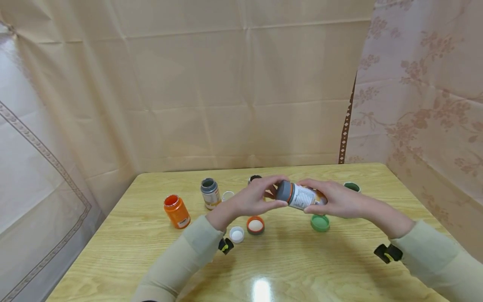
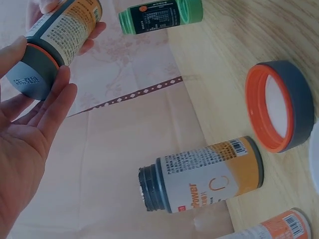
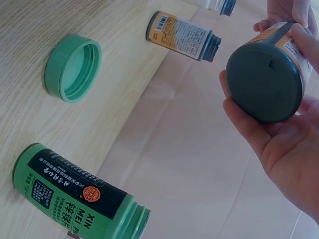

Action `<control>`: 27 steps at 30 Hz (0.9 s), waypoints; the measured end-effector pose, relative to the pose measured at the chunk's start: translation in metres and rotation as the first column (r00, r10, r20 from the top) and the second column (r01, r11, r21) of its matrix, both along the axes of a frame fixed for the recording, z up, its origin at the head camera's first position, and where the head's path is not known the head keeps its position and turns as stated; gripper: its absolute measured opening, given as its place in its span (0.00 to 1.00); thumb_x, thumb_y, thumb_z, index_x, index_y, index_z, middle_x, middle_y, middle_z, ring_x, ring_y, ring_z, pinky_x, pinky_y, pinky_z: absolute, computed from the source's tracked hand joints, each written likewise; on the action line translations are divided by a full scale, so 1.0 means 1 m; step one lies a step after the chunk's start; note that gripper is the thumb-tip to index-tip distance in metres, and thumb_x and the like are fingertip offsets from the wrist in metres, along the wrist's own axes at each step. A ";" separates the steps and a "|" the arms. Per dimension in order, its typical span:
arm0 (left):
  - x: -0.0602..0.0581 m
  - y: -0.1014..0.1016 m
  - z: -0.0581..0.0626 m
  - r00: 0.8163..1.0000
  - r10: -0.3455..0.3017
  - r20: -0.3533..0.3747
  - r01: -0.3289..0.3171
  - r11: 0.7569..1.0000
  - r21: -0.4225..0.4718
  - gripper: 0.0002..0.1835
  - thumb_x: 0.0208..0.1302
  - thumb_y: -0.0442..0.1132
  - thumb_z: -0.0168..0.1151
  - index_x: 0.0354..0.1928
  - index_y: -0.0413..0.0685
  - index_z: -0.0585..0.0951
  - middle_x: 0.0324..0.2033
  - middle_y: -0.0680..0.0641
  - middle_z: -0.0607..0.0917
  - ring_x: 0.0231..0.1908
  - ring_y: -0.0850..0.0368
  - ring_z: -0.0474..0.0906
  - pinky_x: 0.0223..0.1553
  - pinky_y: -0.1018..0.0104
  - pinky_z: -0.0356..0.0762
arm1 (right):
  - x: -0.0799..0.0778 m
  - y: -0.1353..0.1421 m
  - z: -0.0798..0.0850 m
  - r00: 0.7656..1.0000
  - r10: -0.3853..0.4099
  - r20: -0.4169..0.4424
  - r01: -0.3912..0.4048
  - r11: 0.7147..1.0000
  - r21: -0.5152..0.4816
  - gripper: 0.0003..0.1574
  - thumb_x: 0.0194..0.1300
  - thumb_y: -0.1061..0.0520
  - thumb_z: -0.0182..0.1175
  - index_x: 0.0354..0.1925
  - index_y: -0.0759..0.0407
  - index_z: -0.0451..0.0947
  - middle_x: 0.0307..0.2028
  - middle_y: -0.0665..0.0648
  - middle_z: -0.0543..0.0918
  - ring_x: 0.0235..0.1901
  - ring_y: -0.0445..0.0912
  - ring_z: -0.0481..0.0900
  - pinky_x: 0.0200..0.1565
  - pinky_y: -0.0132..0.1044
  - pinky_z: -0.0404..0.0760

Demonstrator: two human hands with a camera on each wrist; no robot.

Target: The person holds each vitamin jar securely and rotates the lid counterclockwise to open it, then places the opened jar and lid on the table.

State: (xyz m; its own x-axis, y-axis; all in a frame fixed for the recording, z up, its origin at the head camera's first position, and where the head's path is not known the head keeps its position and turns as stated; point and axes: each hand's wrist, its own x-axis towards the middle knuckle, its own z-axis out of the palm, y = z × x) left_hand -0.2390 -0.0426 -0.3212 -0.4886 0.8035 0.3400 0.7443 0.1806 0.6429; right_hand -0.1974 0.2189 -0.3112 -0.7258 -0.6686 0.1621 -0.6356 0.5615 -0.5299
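Observation:
Above the table, a supplement bottle (image 1: 305,197) with a white and orange label is held tilted nearly on its side between both hands. My right hand (image 1: 337,199) grips its body; the right wrist view shows the dark round base (image 3: 264,82) facing that camera. On the grey cap (image 1: 283,191) with an orange ring at the other end, my left hand (image 1: 250,199) has its fingers and thumb around the sides. In the left wrist view the cap sits on the bottle, and the left fingers (image 2: 57,99) touch its edge.
Uncapped bottles stand on the wooden table: an orange one (image 1: 177,213), a grey-necked one (image 1: 211,195), a green one (image 3: 75,194), another orange-labelled one (image 2: 209,174). Loose caps lie nearer: green (image 1: 320,223), orange-lined grey (image 1: 255,225), white (image 1: 237,235). Cloth (image 1: 241,84) hangs behind.

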 end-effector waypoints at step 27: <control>0.004 0.000 -0.004 0.995 0.091 -0.034 -0.090 0.996 0.022 0.27 0.60 0.37 0.70 0.60 0.40 0.73 0.43 0.46 0.81 0.34 0.62 0.77 0.38 0.74 0.79 | 0.001 -0.002 -0.003 0.998 0.019 -0.066 -0.021 0.999 -0.025 0.35 0.67 0.49 0.63 0.65 0.60 0.65 0.42 0.51 0.78 0.35 0.40 0.77 0.32 0.34 0.79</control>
